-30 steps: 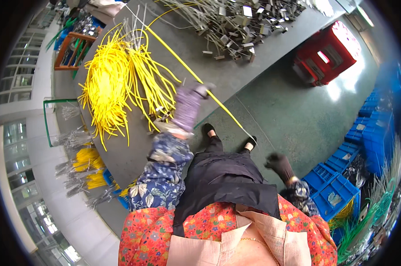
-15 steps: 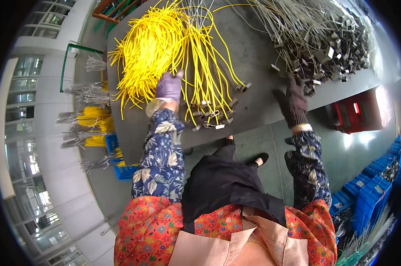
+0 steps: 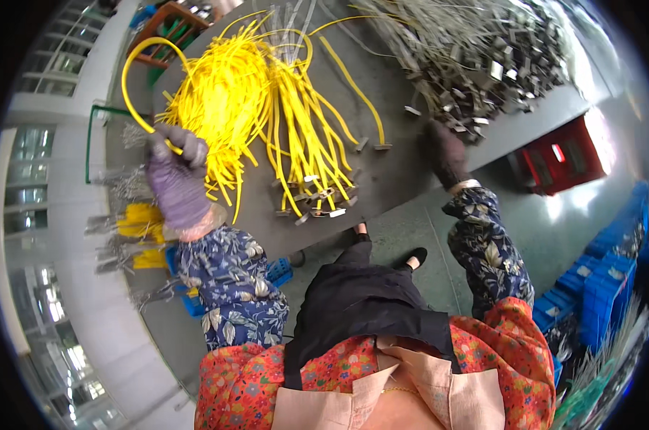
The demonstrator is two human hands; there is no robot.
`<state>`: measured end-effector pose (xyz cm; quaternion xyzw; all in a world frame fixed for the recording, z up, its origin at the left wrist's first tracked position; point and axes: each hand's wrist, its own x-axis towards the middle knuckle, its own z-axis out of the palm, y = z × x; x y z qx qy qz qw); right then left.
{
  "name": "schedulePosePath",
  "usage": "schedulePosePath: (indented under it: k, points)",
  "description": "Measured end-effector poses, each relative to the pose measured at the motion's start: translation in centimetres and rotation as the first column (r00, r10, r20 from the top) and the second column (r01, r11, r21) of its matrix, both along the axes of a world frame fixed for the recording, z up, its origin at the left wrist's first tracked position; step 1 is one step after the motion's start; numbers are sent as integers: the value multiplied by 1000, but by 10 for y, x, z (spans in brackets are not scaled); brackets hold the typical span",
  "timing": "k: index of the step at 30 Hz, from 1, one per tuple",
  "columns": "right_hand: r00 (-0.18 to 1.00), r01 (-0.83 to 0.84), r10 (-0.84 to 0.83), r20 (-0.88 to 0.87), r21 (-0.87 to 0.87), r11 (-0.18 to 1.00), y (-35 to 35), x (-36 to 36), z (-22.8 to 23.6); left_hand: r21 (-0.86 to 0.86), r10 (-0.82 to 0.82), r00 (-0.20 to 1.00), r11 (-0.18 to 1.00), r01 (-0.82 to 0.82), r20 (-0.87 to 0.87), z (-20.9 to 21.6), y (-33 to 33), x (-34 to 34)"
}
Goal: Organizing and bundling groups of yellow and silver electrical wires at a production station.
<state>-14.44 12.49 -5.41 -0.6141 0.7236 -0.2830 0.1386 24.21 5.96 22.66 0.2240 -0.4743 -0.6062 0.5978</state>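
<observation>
My left hand (image 3: 177, 175), in a purple glove, is raised at the table's left edge. Its fingers are closed on one yellow tube (image 3: 132, 89), which arches up and back toward a thick heap of yellow tubes (image 3: 228, 107). Right of that heap lies a fanned bundle of yellow-sleeved wires (image 3: 314, 129), with small metal blocks (image 3: 321, 204) at its near ends. My right hand (image 3: 445, 156), in a dark brown glove, is at the near edge of a large pile of grey wires with metal blocks (image 3: 496, 72). Motion blurs its fingers, and whatever they touch is hidden.
The dark table (image 3: 389, 179) has a slanting near edge. A red crate (image 3: 565, 161) stands on the floor to the right, with blue crates (image 3: 604, 301) beyond my right arm. Bundled wires and a blue basket (image 3: 278, 272) are at the left. An orange-brown crate (image 3: 174, 32) sits far left.
My left hand has lifted away from the yellow heap toward the left, drawing out one tube. My right hand stays beside the metal-block pile, slightly shifted. The whole view has moved a little.
</observation>
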Motion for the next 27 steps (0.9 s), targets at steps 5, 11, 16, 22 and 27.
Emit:
schedulePosePath:
  k: [5,11,16,22,27]
  points:
    - [500,57,-183,846,178,982,63,41,108,446,73,992,888,-110,98,-84,17,-71]
    - [175,-31,-106,979,113,993,172,44,147,709,-301,940,627,323,-162,-162,97,-216]
    - [589,26,-90,803,92,995,357,9,15,611,-411,876,634,475,-254,-201,82,-249]
    - [408,25,-818,406,890,455,489,9,45,718,-224,974,676,166,-15,-216,18,-257]
    - [406,71,-865,294,934,351,554,17,54,543,-216,976,823,165,30,-184,-2,-250]
